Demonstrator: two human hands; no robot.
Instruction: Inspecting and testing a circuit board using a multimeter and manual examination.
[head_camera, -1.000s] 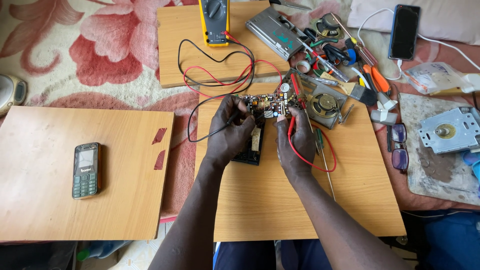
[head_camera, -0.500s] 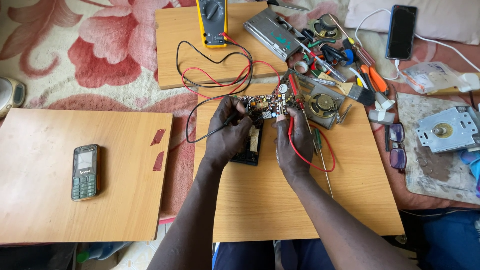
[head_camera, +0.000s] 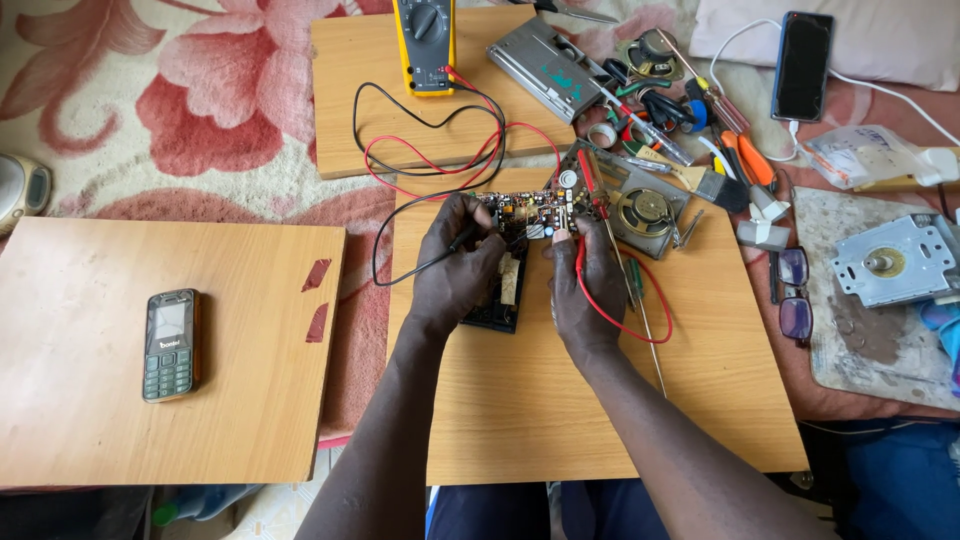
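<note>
My left hand (head_camera: 455, 272) grips the black probe of a yellow multimeter (head_camera: 424, 45), its tip held against a small circuit board (head_camera: 530, 212) at the middle of a wooden board (head_camera: 560, 400). My right hand (head_camera: 585, 290) holds the red probe on the board's right end. Black and red leads (head_camera: 440, 160) loop back to the meter. A black casing (head_camera: 495, 305) lies under my left hand.
A keypad phone (head_camera: 170, 343) lies on the left wooden board (head_camera: 100, 400). At the right are a speaker unit (head_camera: 645, 212), screwdrivers (head_camera: 640, 310), glasses (head_camera: 792, 290), a metal motor part (head_camera: 895, 262), a smartphone (head_camera: 802, 65) and several loose tools.
Both hands have stayed on the circuit board with the probes; only slight shifts of the fingers and the view.
</note>
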